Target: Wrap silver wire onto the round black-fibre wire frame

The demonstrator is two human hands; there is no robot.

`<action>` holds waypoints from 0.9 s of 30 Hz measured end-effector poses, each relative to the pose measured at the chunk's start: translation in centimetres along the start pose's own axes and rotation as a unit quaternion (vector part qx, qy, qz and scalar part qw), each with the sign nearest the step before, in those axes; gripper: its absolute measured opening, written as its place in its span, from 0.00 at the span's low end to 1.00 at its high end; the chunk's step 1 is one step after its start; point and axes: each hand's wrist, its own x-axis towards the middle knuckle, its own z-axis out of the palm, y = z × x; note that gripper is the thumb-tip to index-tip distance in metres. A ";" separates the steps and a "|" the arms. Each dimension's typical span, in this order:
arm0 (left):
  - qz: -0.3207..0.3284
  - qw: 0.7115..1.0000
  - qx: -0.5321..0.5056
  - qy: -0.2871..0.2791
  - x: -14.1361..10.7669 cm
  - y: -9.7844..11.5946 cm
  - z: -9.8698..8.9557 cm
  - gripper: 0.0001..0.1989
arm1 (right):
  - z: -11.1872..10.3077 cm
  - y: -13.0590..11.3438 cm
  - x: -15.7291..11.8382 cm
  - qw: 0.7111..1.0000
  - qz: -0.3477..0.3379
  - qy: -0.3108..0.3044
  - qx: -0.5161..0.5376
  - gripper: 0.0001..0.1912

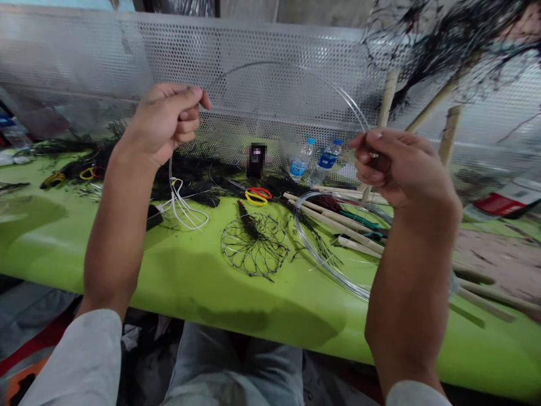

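Observation:
A clear, thin plastic line [338, 90] arches in the air between my two raised hands. My left hand [173, 115] pinches one end of it, thumb against the curled fingers. At the other side my right hand [397, 160] closes round the line, where two strands run together. Below, on the green table [270, 316], lies a round hoop with black netting [256, 245] gathered at its centre. A larger coil of clear line [313, 259] rests to its right, partly hidden behind my right forearm.
Scissors with red and yellow handles [257, 195] lie behind the hoop. White cable [186, 211] sits by my left forearm. Two water bottles [325, 160] stand near the perforated metal panel [270, 96]. Wooden sticks [338, 220] lie right of centre; black netting [448, 51] hangs at upper right.

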 end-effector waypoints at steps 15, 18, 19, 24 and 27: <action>-0.266 0.962 -0.041 -0.055 1.4 -8.3 -0.5 0.14 | -0.5 6.9 3.2 0.963 0.096 -0.023 -0.252 0.12; -0.318 0.946 -0.038 -0.058 -0.5 -13.3 -0.3 0.11 | -0.3 11.3 2.7 0.928 0.095 -0.046 -0.358 0.12; -0.333 0.941 -0.036 -0.056 -1.3 -14.9 -0.1 0.09 | -0.2 12.7 2.4 0.914 0.094 -0.053 -0.392 0.13; -0.376 0.924 -0.045 -0.055 -4.5 -20.7 0.5 0.19 | 0.4 17.0 0.9 0.851 0.091 -0.077 -0.512 0.15; -0.391 0.917 -0.049 -0.058 -5.5 -22.2 0.3 0.19 | 0.6 17.8 0.2 0.825 0.070 -0.074 -0.556 0.13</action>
